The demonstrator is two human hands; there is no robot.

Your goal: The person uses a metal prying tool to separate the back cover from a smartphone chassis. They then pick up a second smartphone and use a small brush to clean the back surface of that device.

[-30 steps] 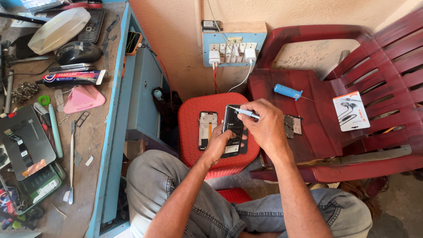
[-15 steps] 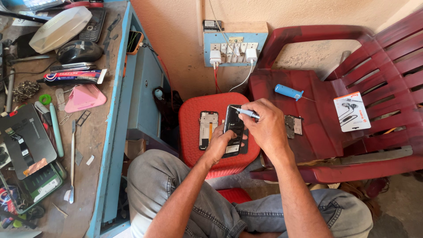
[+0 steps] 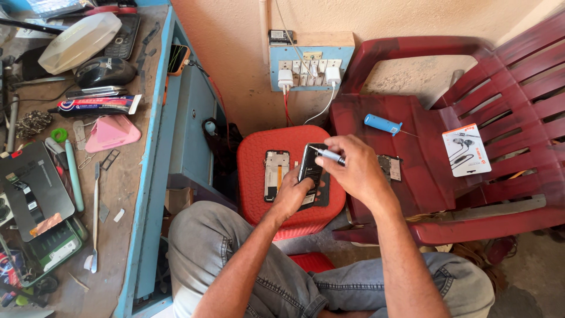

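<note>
Stool (image 3: pixel 253 176), red plastic, bears opened phone (image 3: pixel 310 171) | left hand (image 3: pixel 292 193) fingers clamped on phone's lower edge | right hand (image 3: pixel 357 171) fingers pinched together on small screwdriver (image 3: pixel 329 156) above phone | phone frame (image 3: pixel 276 175) flat just beside phone, stool's left part

A white earphone card (image 3: pixel 466 149) with an orange corner lies on the red chair (image 3: pixel 424 171). On the bench (image 3: pixel 126 176) rest a long red-white-blue tube box (image 3: pixel 94 105) and a dark screen panel (image 3: pixel 32 191).
</note>
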